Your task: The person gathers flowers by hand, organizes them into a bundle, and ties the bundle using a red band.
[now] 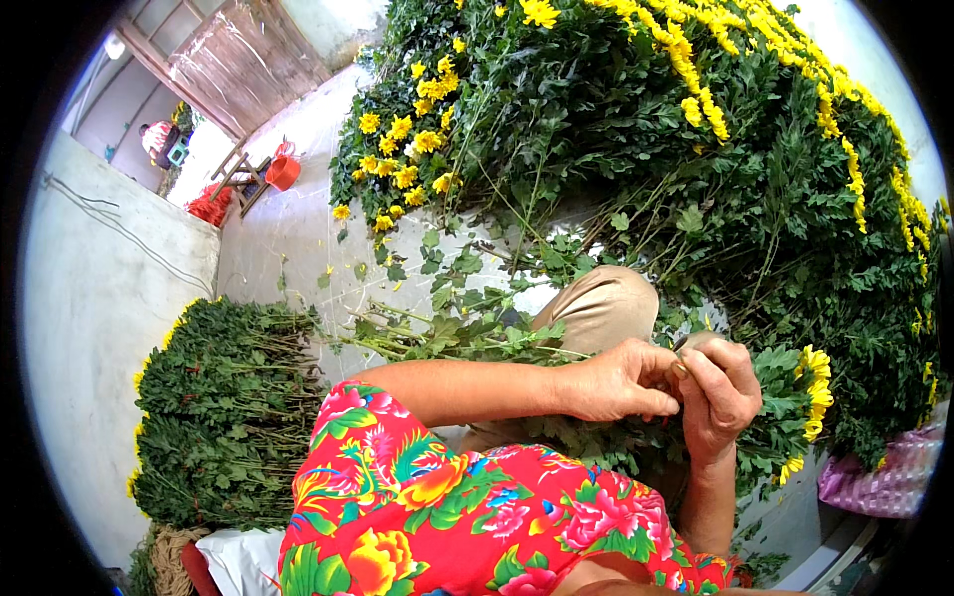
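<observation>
Over my lap, my left hand (624,381) and my right hand (723,389) meet, both with bent, closed fingers. Their fingertips pinch together at one spot; whatever is between them is too small and hidden to make out. Beneath and behind the hands lies a bunch of yellow chrysanthemums (815,393), blooms to the right. Leafy cut stems (427,338) stick out to the left, beyond my left forearm. My raised knee (601,306), in tan trousers, is just behind my left hand.
A large heap of yellow chrysanthemums (616,119) rises ahead and to the right. Stacked bunches (234,417) lie by the left wall. Loose leaves litter the floor (298,199). A wooden stool (243,179) and red bucket (283,173) stand far left; a purple checked bag (884,477) lies right.
</observation>
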The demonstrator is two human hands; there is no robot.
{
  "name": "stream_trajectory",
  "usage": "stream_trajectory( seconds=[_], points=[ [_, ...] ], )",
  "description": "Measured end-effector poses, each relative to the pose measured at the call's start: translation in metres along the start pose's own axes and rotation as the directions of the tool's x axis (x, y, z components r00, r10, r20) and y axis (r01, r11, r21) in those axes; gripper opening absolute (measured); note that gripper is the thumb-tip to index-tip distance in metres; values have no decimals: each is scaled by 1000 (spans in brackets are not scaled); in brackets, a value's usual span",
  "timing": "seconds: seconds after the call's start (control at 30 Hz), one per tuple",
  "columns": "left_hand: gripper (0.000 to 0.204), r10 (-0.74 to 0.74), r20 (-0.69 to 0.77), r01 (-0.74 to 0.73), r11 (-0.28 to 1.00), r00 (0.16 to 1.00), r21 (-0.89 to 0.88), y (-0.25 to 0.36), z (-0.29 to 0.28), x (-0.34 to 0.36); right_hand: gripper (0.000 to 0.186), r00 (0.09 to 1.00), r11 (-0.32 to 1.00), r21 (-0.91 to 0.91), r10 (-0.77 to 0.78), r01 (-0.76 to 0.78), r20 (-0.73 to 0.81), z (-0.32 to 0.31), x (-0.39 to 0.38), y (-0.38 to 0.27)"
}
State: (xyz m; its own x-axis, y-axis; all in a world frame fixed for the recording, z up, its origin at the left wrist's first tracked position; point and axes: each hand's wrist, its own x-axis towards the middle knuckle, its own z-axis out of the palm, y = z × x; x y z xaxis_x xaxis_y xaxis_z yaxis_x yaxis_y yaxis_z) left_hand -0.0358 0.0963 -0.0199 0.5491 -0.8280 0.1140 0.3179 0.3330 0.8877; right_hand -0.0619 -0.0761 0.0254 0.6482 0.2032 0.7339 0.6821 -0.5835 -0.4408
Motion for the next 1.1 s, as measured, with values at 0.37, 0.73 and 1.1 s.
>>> stream_trajectory(
  seconds=[0.37,0.73,1.1],
  points=[
    [8,-44,-191,48,999,981,17,7,-2,-1,36,898,907,32,410,-420,162,-31,-9,-39],
    [14,-168,-196,159,985,966,-60,9,-7,5,9,842,833,182,470,-523,266,-39,-17,-25],
    [20,509,448,-545,51,735,837,26,-15,15,18,756,777,115,548,-619,359,-35,-7,-19]
  ],
)
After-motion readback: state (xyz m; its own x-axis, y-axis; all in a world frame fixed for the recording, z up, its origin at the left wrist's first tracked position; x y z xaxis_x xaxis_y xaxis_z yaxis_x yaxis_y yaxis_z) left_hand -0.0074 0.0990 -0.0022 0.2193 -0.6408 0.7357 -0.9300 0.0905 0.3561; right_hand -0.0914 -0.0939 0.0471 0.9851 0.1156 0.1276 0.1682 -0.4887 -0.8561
